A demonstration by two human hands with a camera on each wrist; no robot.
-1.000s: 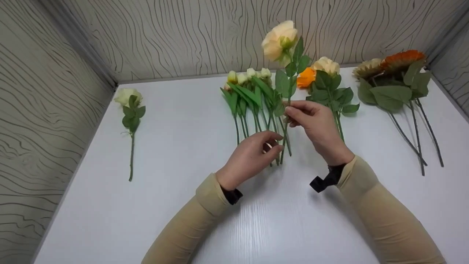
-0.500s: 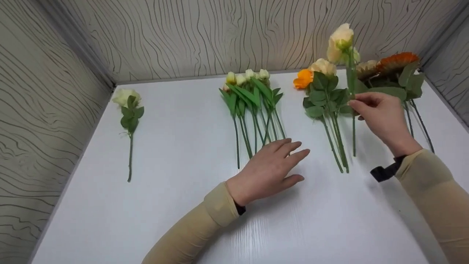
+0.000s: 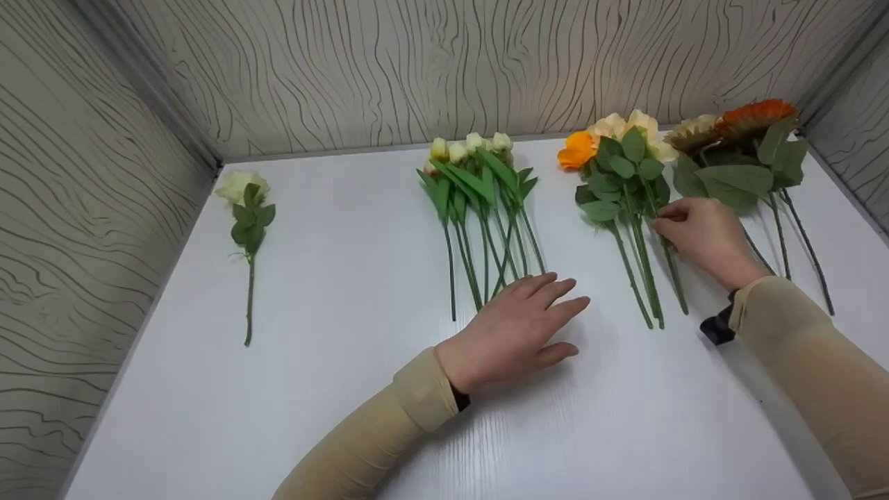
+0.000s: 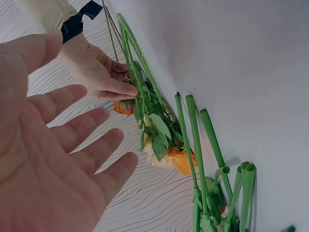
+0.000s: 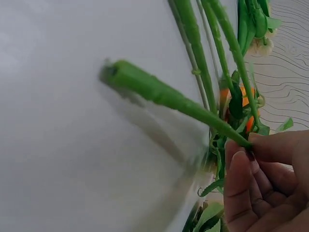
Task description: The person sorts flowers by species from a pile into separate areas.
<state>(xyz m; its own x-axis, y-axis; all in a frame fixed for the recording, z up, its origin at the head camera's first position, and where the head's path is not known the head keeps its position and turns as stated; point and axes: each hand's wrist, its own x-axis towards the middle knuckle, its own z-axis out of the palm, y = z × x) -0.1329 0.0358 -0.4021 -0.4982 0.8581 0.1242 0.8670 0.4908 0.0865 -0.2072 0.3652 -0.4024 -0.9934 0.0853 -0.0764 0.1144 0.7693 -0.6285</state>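
My right hand [image 3: 705, 232] pinches the stem of a peach rose [image 3: 642, 123] between thumb and fingertips. That rose lies over a small bunch with an orange flower [image 3: 576, 151] and another peach rose [image 3: 606, 128]. In the right wrist view, its green stem [image 5: 164, 94] points away from the fingertips, with the cut end close over the table. My left hand [image 3: 514, 333], its fingers spread and holding nothing, is over the lower stems of several pale tulips [image 3: 479, 177]. The left wrist view shows its palm and straight fingers.
A single white rose [image 3: 243, 187] lies at the far left of the white table [image 3: 333, 264]. At the back right lie an orange daisy-like flower [image 3: 753, 118] and a cream one [image 3: 694, 132] with broad leaves. A patterned wall [image 3: 333, 76] borders the back.
My right hand carried the peach rose from beside the tulips rightward, then lowered it onto the right bunch. My left hand came away from the stem and spread its fingers.
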